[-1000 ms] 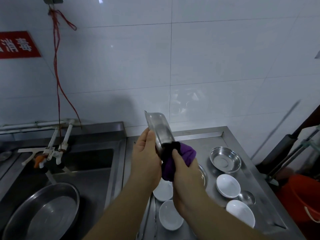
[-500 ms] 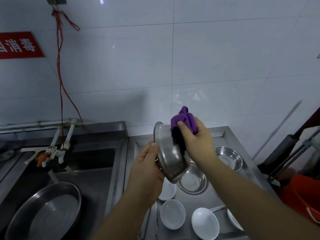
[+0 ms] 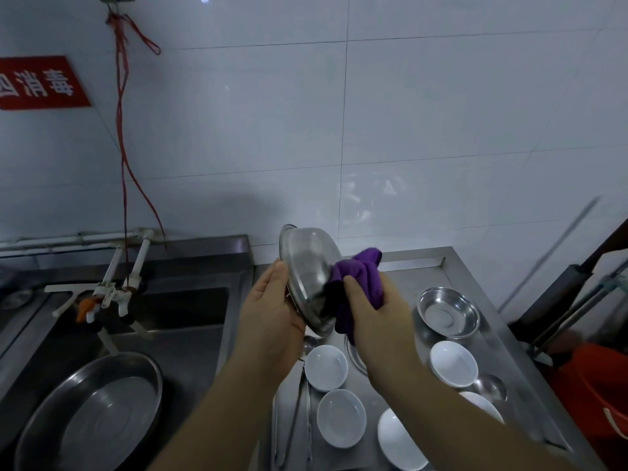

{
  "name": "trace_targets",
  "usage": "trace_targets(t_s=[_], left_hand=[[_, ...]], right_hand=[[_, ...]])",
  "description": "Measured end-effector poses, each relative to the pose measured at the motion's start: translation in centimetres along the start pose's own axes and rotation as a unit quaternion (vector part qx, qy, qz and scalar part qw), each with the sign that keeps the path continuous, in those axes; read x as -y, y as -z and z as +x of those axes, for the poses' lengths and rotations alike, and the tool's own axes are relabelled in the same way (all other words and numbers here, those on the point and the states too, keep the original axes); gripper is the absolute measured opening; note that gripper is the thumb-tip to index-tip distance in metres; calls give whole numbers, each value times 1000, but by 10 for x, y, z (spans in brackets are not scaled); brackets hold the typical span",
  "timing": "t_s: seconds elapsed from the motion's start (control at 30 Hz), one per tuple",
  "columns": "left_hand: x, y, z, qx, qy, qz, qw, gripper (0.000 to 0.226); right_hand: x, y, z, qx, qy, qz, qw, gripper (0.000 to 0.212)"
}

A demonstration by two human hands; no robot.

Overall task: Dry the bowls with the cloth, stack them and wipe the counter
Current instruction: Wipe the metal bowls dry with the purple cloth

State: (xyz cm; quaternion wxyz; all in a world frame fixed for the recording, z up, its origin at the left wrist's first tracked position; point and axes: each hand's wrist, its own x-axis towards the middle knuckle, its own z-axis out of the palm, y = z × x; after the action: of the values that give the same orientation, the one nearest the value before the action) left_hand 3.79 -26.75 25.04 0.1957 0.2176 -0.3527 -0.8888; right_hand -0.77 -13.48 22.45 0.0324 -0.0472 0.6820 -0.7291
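Note:
My left hand (image 3: 272, 311) grips a steel bowl (image 3: 307, 270) by its rim, tilted on edge above the counter (image 3: 421, 266), with its outer side facing me. My right hand (image 3: 370, 307) holds a bunched purple cloth (image 3: 360, 277) and presses it against the bowl's lower right side. Below on the counter lie several white bowls, among them two (image 3: 326, 368) (image 3: 453, 363) side by side, and an empty steel bowl (image 3: 448, 311) at the right. Another steel bowl under my right arm is mostly hidden.
A sink (image 3: 176, 321) lies to the left, with a large steel basin (image 3: 91, 413) in it and taps (image 3: 112, 294) above. Metal tongs (image 3: 299, 413) lie on the counter's front left. An orange bucket (image 3: 594, 396) and dark handles stand at the right. A tiled wall rises behind.
My right hand with the cloth has moved down from the bowl's upper edge to its lower right side. The bowl has turned a little in my left hand.

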Motion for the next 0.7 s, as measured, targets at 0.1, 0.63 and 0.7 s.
trace_targets(t_s=[0.1, 0.63, 0.7], left_hand=[[5, 4, -1, 11, 25, 9, 1000, 32], [13, 9, -24, 154, -18, 238, 959, 29], [12, 7, -24, 178, -58, 290, 939, 31]], right_hand=[[11, 2, 0, 39, 78, -75, 993, 21], [19, 18, 83, 24, -96, -18, 995, 17], [11, 16, 81, 7, -181, 36, 983, 23]])
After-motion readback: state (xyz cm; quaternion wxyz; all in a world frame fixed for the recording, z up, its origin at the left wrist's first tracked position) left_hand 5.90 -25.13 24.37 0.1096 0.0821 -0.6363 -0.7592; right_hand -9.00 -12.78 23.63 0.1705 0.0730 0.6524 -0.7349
